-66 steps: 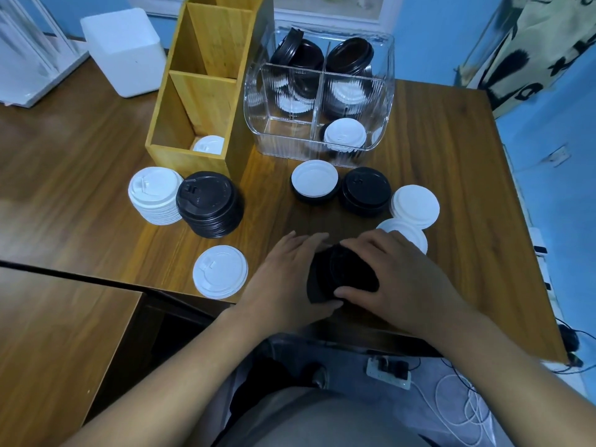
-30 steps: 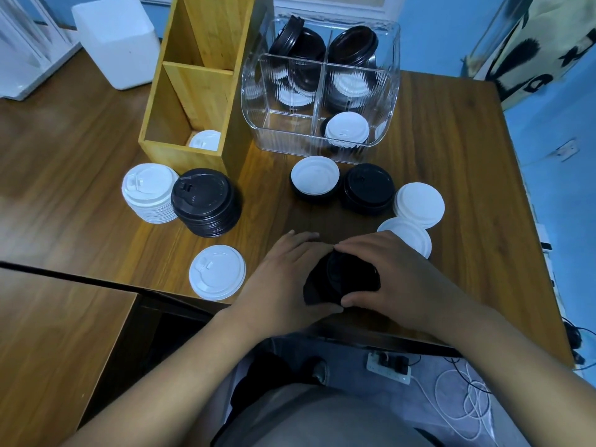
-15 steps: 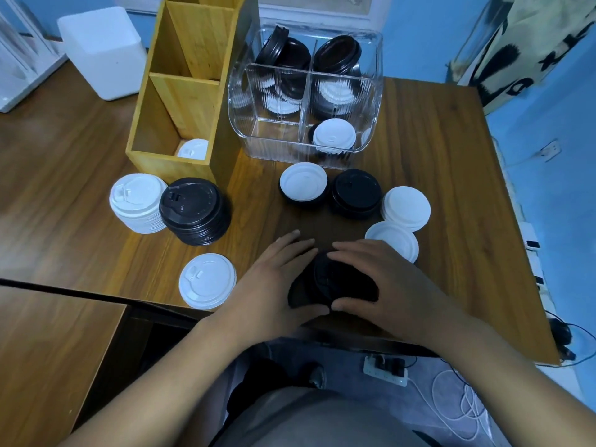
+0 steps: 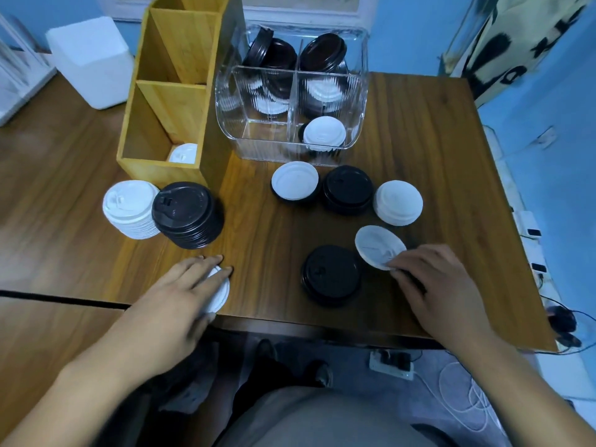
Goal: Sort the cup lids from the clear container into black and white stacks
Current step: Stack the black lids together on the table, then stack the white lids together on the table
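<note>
Left hand (image 4: 180,295) palm-down, fingers straight atop a flat white lid (image 4: 221,293) showing at their 3 o'clock, right hand (image 4: 432,282) pinching a tilted white lid (image 4: 377,245) at its fingertips' 10 o'clock

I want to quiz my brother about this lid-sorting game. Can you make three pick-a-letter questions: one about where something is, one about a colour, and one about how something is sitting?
1. Where is the tall black stack?
A) in the clear container
B) right beside the tall white stack, in front of the wooden organizer
C) on the floor

2. What colour is the lone lid in the organizer?
A) black
B) blue
C) white

3. How is the white lid in the right hand sitting?
A) tilted, pinched at its edge
B) flat on the table
C) on top of a black stack

Answers: 1 B, both tall stacks stand together at the organizer's front; 2 C, it shows white in the front compartment; 3 A, fingertips pinch its near edge and it leans.
</note>
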{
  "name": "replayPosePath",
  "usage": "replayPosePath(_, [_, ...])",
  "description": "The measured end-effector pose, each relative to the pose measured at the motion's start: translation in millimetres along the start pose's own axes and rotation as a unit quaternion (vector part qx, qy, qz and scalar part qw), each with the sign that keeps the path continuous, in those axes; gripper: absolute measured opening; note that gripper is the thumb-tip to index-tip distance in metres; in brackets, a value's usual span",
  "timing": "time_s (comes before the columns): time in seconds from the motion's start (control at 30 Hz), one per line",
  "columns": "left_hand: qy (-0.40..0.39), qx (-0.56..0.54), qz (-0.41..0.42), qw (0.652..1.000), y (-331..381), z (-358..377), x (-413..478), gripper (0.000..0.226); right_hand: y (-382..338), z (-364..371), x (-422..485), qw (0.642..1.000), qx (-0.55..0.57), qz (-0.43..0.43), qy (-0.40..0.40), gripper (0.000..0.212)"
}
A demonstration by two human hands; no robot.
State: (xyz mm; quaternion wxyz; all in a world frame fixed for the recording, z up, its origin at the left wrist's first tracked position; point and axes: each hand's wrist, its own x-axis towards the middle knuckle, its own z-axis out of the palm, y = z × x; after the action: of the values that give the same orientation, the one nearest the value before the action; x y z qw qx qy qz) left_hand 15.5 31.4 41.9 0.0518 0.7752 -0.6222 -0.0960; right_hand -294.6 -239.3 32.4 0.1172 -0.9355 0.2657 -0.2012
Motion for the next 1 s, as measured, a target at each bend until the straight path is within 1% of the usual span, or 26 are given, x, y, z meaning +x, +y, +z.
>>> replayPosePath(0.03, [0.000,-0.014,0.010,1.000,-3,-1,2,0.080,-6,-5,-2,0.998,0.055,0.032,0.001,0.014])
replayPosePath(0.07, [-0.001,-0.026,0.018,0.999,-4,-2,4,0.077,-12,-12,-4,0.988,0.126,0.088,0.003,0.015])
replayPosePath(0.1, [-0.001,-0.041,0.024,0.999,-4,-4,7,0.074,-18,-19,-6,0.967,0.202,0.155,0.006,0.017])
replayPosePath(0.13, [0.003,-0.057,0.030,0.998,0,-6,12,0.071,-23,-25,-8,0.935,0.278,0.219,0.009,0.019])
replayPosePath(0.17, [0.009,-0.073,0.037,0.997,6,-10,17,0.069,-24,-30,-11,0.900,0.339,0.273,0.014,0.020])
replayPosePath(0.2, [0.018,-0.087,0.043,0.995,16,-14,24,0.070,-23,-34,-14,0.875,0.372,0.310,0.024,0.022])
replayPosePath(0.27, [0.039,-0.108,0.051,0.992,40,-23,40,0.073,-19,-38,-20,0.850,0.379,0.363,0.043,0.030])
replayPosePath(0.4, [0.091,-0.150,0.078,0.981,98,-37,79,0.075,-12,-39,-39,0.836,0.333,0.432,0.058,0.046])
replayPosePath(0.47, [0.092,-0.164,0.083,0.979,129,-39,102,0.080,-10,-40,-48,0.838,0.309,0.446,0.063,0.050])
replayPosePath(0.53, [0.070,-0.148,0.106,0.981,155,-35,125,0.082,-9,-42,-54,0.860,0.270,0.429,0.049,0.057])
replayPosePath(0.6, [0.044,-0.113,0.140,0.983,173,-27,146,0.083,-7,-43,-59,0.895,0.205,0.395,0.023,0.062])
replayPosePath(0.7, [-0.001,-0.080,0.151,0.985,183,-13,167,0.084,6,-51,-61,0.951,0.090,0.297,0.015,0.061])
replayPosePath(0.77, [-0.015,-0.071,0.148,0.986,183,-3,173,0.084,22,-56,-57,0.974,0.050,0.219,-0.015,0.064])
replayPosePath(0.83, [-0.011,-0.078,0.143,0.987,181,3,173,0.084,40,-58,-47,0.983,0.064,0.147,-0.085,0.072])
replayPosePath(0.9, [0.001,-0.085,0.140,0.987,178,6,171,0.089,54,-55,-34,0.978,0.080,0.101,-0.165,0.081])
replayPosePath(0.93, [0.005,-0.086,0.138,0.987,176,6,169,0.093,59,-53,-29,0.974,0.084,0.089,-0.190,0.083])
replayPosePath(1.0, [0.006,-0.086,0.131,0.988,171,7,166,0.097,64,-50,-21,0.971,0.083,0.087,-0.205,0.083])
